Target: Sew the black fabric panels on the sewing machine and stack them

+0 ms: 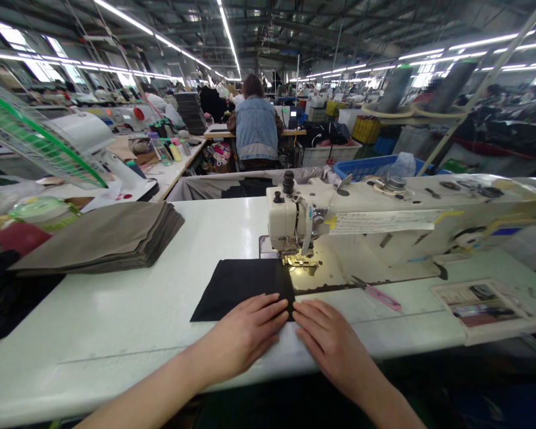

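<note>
A black fabric piece point(241, 283) lies flat on the pale table, its far right corner beside the needle area of a cream sewing machine point(361, 208). My left hand point(254, 328) rests on the fabric's near right part, fingers stretched out flat and pointing right. Against the fabric's right edge, my right hand point(324, 333) lies with extended fingertips near those of my left hand. Neither hand grasps anything; both palms face down. Pink-handled thread snips point(379, 295) lie on the table to the right of my right hand.
A stack of grey-brown fabric pieces point(102, 235) sits at left, near a green-rimmed fan point(40, 131). At right, a small tray point(491, 307) holds tools. Thread cones point(395, 89) stand behind the machine. Ahead, a person in a denim vest point(256, 128) sits facing away.
</note>
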{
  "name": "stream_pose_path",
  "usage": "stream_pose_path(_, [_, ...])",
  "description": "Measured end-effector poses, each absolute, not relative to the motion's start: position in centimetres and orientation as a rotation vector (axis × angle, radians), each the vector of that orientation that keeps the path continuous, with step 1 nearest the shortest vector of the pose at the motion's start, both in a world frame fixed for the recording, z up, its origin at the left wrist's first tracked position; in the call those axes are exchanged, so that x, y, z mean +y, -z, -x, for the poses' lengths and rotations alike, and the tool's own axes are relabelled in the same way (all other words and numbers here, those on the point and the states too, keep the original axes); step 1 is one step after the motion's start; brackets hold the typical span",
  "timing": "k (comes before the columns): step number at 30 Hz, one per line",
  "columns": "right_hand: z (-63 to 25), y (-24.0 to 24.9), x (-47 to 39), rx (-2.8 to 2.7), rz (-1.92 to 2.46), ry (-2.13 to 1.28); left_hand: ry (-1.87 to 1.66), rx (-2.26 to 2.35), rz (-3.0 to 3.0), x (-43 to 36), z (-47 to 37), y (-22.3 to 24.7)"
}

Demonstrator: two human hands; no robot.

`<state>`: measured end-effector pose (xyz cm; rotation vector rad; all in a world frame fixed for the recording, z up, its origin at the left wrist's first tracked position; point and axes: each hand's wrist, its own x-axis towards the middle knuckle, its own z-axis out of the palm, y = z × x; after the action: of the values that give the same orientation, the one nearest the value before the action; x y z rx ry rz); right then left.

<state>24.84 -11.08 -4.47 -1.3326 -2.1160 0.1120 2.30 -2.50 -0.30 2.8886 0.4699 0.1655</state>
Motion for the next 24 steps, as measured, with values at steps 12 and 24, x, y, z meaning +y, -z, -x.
stream_pose_path(12, [-24.7,3.9,-4.9,-2.085,1.489,-0.017,-0.376,0.519,-2.869,3.2,-2.9,1.1])
stream_pose_path(24, [-24.6,3.3,-2.8,-2.067,1.647,-0.022,-0.391,0.502,-2.854,8.0,-3.7,1.7])
